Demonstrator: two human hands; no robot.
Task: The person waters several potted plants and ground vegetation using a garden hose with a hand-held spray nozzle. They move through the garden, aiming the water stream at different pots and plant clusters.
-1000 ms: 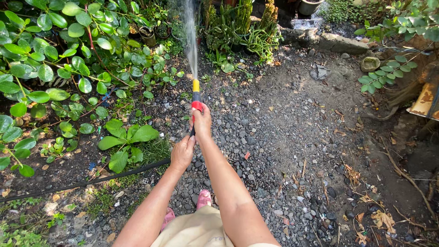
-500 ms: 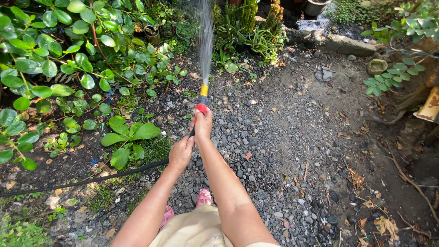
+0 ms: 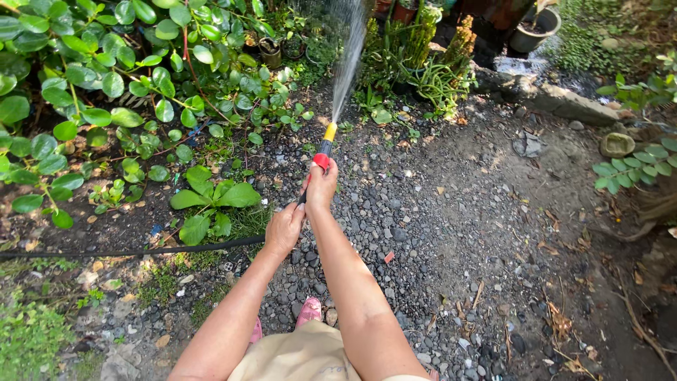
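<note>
1. Head view, centre of the frame: the right hand (image 3: 321, 186) was out in front, fingers wrapped tight around the hose nozzle (image 3: 324, 149), just behind its red collar and yellow tip.
2. The left hand (image 3: 283, 229) sat just behind and lower left of it, fingers closed on the black hose (image 3: 127, 251) where it met the nozzle.
3. So the right hand was the nearer one to the tip; the nozzle's long axis ran from the hands toward the upper middle of the frame, leaning slightly right.
4. A water jet (image 3: 347, 63) shot from the tip along that same line, up toward the potted plants (image 3: 416, 49) at the top.
5. The hose trailed away to the left edge across the gravel (image 3: 437, 233), passing below the broad-leaved shrub (image 3: 106, 77) in the upper left.
6. Pink sandals (image 3: 310, 310) showed at the bottom, between the arms.
</note>
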